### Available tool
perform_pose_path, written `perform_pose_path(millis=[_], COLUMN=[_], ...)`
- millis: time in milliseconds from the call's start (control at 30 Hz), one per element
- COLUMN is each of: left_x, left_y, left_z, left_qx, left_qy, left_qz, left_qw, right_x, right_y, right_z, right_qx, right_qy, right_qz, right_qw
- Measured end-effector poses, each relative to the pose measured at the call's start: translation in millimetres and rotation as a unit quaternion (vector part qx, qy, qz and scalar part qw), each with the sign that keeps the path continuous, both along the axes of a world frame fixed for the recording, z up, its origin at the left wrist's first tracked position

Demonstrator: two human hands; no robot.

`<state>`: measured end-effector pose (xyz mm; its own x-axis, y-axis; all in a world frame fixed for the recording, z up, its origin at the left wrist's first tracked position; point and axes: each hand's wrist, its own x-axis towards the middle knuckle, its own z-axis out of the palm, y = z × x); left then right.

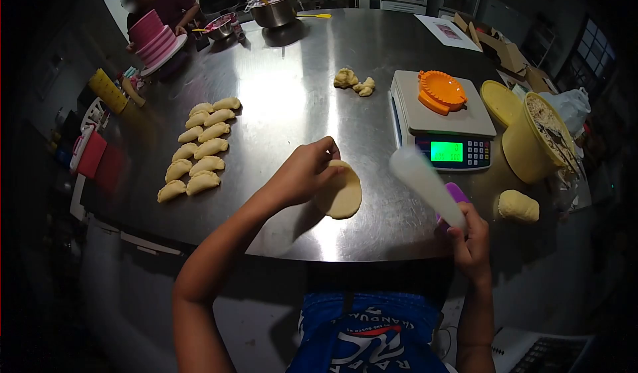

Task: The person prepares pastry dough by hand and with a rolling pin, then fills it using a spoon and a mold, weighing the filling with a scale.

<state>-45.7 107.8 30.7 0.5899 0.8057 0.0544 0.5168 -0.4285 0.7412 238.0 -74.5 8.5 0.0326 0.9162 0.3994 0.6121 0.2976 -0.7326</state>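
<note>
My left hand (312,173) pinches the upper edge of a flat round of dough (343,197), which hangs close over the steel table in front of me. In my right hand (472,243) is a white rolling pin (428,190), tilted up to the left and smeared by motion at its far end. Behind the pin, near my right fingers, a purple flat piece (457,192) shows in part. Left of my left hand lie two rows of crimped, filled pastries (211,147). To the right of the rolling pin rests a thick block of dough (518,207).
An orange dumpling mould (442,92) sits on a digital scale (409,100). Beside it stands a yellow tub (525,140) of filling. Dough scraps (345,78) lie mid-table. Steel bowls (274,12) are at the back; a person (174,7) stands behind a pink tiered cake (156,44).
</note>
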Motion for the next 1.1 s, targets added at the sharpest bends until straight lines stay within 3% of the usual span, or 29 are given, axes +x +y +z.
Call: perform_pose_path(millis=[67, 100, 167, 233, 300, 367, 467, 500, 533, 600, 667, 700, 767, 800, 967, 1100], left_x=[-3, -5, -11, -15, -14, -23, -41, -58, -70, -82, -82, -74, -60, -58, -53, -52], left_y=[-17, -23, -33, -39, -55, -62, -94, -103, -105, -107, -105, -101, -91, -88, -71, -32], left_z=[26, 29, 32, 43, 52, 21, -8, -17, -20, -4, -1, -7, -25, -35, -41, -43], left_qx=[-0.076, -0.074, -0.110, -0.129, -0.195, -0.235, -0.257, -0.078, 0.104, 0.155, 0.255, 0.255, 0.262, 0.206, 0.177, 0.189], left_qy=[0.011, 0.013, -0.150, -0.175, -0.311, -0.345, -0.269, -0.184, -0.092, -0.078, -0.007, -0.009, 0.152, 0.195, 0.224, 0.218], left_qz=[-0.009, -0.008, -0.009, -0.004, 0.115, 0.148, 0.237, 0.260, 0.271, 0.227, 0.150, 0.156, 0.132, 0.095, 0.100, 0.117], left_qw=[0.997, 0.997, 0.983, 0.976, 0.923, 0.897, 0.898, 0.945, 0.952, 0.958, 0.955, 0.954, 0.944, 0.954, 0.953, 0.950], right_x=[3, 3, 3, 4, 5, 4, -9, -15, -20, -39, -60, -68, -74, -71, -71, -80], right_y=[2, 5, 13, 19, 29, 43, 56, 60, 66, 71, 76, 80, 80, 82, 94, 123], right_z=[-2, -3, -3, 3, 8, 14, 30, 29, 26, 25, 18, 17, 16, 10, -4, -10], right_qx=[-0.020, -0.018, -0.002, -0.020, -0.039, 0.004, -0.016, -0.015, 0.020, 0.020, 0.033, 0.055, 0.012, 0.006, -0.069, -0.097], right_qy=[0.135, 0.137, 0.195, 0.199, 0.202, 0.096, 0.002, 0.003, -0.096, -0.237, -0.274, -0.311, -0.323, -0.334, -0.282, -0.272], right_qz=[0.033, 0.034, 0.050, 0.052, 0.054, 0.063, 0.084, 0.085, 0.095, 0.125, 0.153, 0.176, 0.202, 0.216, 0.235, 0.177], right_qw=[0.990, 0.990, 0.980, 0.978, 0.977, 0.993, 0.996, 0.996, 0.991, 0.963, 0.949, 0.933, 0.925, 0.918, 0.928, 0.941])
